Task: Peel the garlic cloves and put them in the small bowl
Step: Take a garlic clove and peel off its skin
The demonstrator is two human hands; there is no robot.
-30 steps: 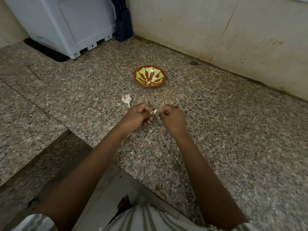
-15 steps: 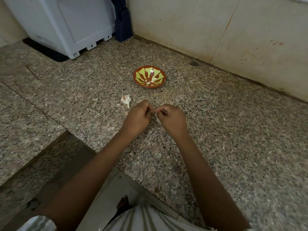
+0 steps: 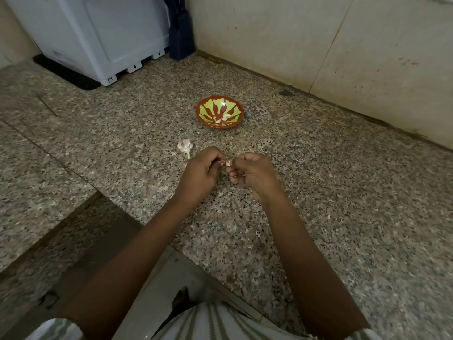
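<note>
Garlic clove (image 3: 226, 163) is pinched between the fingertips of both hands, with the left hand (image 3: 199, 174) and right hand (image 3: 252, 175) close together over the granite counter (image 3: 318, 192), a bit in from its front edge. Just past the left hand lies the rest of the garlic bulb (image 3: 184, 146). Then there's open stone and the small bowl (image 3: 206, 107) holding a few peeled cloves (image 3: 221, 118), well short of the back wall (image 3: 294, 33).
</note>
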